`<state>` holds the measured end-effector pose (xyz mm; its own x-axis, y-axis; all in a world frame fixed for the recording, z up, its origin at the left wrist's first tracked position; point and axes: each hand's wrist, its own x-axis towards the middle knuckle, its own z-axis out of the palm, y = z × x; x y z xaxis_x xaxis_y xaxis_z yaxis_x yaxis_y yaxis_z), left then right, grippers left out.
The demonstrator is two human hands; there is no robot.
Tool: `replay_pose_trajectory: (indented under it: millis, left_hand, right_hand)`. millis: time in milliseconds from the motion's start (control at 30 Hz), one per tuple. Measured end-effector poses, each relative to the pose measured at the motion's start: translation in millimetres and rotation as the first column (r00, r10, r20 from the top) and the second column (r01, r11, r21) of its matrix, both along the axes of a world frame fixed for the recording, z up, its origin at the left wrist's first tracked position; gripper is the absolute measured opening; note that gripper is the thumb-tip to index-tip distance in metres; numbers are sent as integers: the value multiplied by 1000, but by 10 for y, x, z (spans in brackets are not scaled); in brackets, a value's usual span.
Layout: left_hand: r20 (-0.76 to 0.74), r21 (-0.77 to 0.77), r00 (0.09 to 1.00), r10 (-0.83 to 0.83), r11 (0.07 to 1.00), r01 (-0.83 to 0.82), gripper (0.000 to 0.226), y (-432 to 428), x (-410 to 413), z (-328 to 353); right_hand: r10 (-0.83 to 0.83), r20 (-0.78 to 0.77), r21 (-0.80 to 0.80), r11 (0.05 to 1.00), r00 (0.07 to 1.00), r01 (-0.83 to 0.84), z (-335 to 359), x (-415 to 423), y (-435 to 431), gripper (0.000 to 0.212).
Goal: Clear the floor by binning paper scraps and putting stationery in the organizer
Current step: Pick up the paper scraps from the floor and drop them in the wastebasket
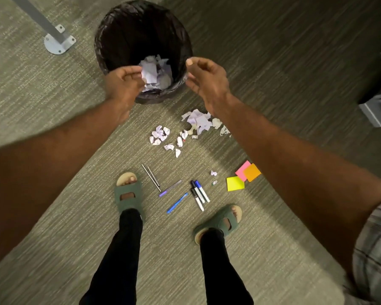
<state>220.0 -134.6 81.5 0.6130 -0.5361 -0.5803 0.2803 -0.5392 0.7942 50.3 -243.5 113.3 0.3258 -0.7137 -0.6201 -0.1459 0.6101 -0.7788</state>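
Observation:
A black-lined bin stands on the carpet with crumpled paper at its bottom. My left hand hovers over the bin's near left rim, its fingers loosely curled, and holds nothing that I can see. My right hand hangs over the near right rim, fingers apart and empty. Several paper scraps lie on the floor below the bin. Nearer my feet lie several pens, markers and three sticky note pads. No organizer is in view.
A grey table leg with a round foot plate stands left of the bin. Grey furniture sits at the right edge. My feet in green sandals stand beside the pens.

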Motion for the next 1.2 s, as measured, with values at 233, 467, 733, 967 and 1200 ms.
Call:
replay_pose_trajectory:
  millis: [233, 467, 733, 967, 1200]
  left_hand:
    - [-88, 118, 971, -223, 965, 233, 30, 740, -831, -698]
    - [-189, 221, 945, -268, 926, 307, 30, 1200, -1545, -1702]
    - [-222, 319, 900, -375, 844, 431, 33, 1288, -1823, -3000]
    - [-225, 374, 898, -378, 818, 438, 39, 1240, -1706, -3642]
    - [77, 405, 942, -325, 874, 269, 46, 1238, -1528, -3625]
  right_hand:
    - [35, -225, 67, 998, 974, -21, -1015, -1513, 671, 9]
    - [213, -600, 314, 949, 771, -18, -2369, -2698, 1591, 17]
    - [134, -687, 356, 919, 714, 169, -3968, -3078, 2216, 63]
    - [-153, -776, 98, 929, 611, 357, -4238, -2776, 2187, 71]
    - [-296, -732, -172, 952, 614, 254, -4439, -2640, 2028, 26]
